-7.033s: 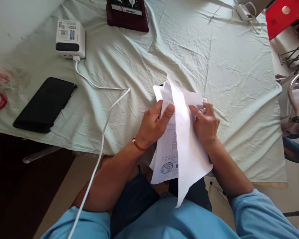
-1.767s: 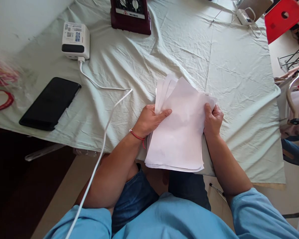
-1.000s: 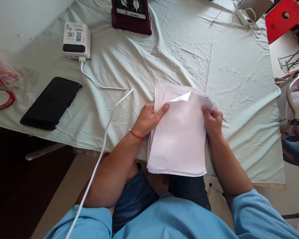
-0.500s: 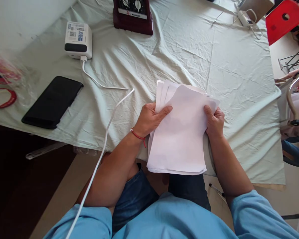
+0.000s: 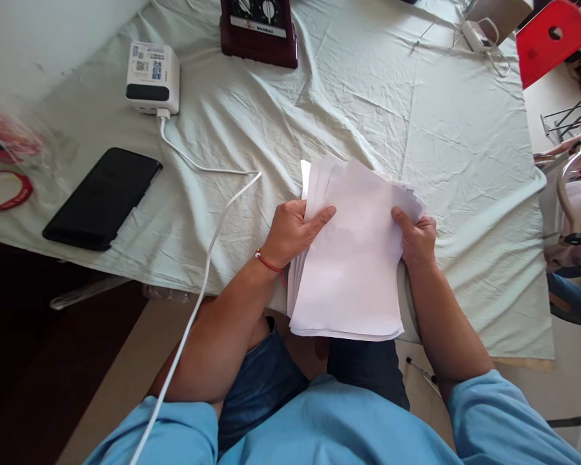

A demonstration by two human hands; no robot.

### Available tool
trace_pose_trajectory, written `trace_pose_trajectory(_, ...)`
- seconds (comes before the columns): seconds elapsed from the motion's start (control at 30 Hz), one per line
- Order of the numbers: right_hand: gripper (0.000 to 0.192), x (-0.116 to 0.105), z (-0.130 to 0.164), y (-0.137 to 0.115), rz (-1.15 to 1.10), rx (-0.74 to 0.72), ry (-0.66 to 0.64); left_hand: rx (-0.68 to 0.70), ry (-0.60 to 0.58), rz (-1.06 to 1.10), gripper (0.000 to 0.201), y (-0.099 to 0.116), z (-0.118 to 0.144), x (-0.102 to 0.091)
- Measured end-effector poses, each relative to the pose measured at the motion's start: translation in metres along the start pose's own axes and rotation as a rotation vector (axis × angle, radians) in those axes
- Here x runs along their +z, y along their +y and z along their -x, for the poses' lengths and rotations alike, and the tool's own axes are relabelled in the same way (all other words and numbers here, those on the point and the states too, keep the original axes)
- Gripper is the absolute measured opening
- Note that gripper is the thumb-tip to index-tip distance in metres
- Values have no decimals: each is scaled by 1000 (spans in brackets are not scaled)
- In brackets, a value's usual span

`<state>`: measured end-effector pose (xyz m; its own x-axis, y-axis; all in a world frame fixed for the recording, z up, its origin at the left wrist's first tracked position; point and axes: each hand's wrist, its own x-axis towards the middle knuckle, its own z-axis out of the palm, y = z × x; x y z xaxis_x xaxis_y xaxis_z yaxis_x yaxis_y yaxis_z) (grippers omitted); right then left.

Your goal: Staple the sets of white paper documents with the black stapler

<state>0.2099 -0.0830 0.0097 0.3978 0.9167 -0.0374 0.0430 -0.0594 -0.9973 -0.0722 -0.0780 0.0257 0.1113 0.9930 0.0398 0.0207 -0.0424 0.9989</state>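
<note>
Both my hands grip a stack of white paper sheets (image 5: 351, 271) over the table's front edge. My left hand (image 5: 297, 232) is closed on the left side, its thumb lying on the top sheet and its other fingers hidden under the stack. On the right side my right hand (image 5: 416, 236) pinches the paper in the same way, thumb on top. The top sheet looks blank. Fanned, uneven edges show at the upper left and upper right, with some print at the upper right corner. The lower end of the stack overhangs the table above my lap.
A pale green cloth (image 5: 465, 226) covers the table. To the left lie a black phone (image 5: 101, 197), a white power adapter (image 5: 152, 77) with a white cable (image 5: 208, 252), and a red tape roll (image 5: 4, 190). A dark red device (image 5: 258, 32) stands at the back; a red chair (image 5: 552, 42) is far right.
The sheets have shifted slightly against each other, the top one a little to the right, and the edges at the upper corners are fanned differently. Both hands keep their hold, with the right thumb slightly further left.
</note>
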Motion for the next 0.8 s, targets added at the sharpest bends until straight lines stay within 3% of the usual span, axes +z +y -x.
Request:
trace_pose_trajectory(0.1,51,1,-1,-1,-6,18,3,-10,3,-105,66,-3,-1,-1)
trace_pose_trajectory(0.33,52,2,-5,-1,12,52,18,-2,36,-127,49,-10,-4,-4)
trace_pose_trajectory(0.4,52,2,-6,0,28,51,16,-29,89,-111,60,-13,-5,-5)
trace_pose_trajectory(0.53,49,1,-7,2,62,26,23,-103,159,71,106,-17,-7,-4)
trace_pose_trajectory(0.6,48,1,-8,2,70,26,24,-130,170,142,113,-16,-7,-4)
trace_pose_trajectory(0.8,46,1,-7,1,68,36,46,-200,43,171,53,-2,-3,-4)
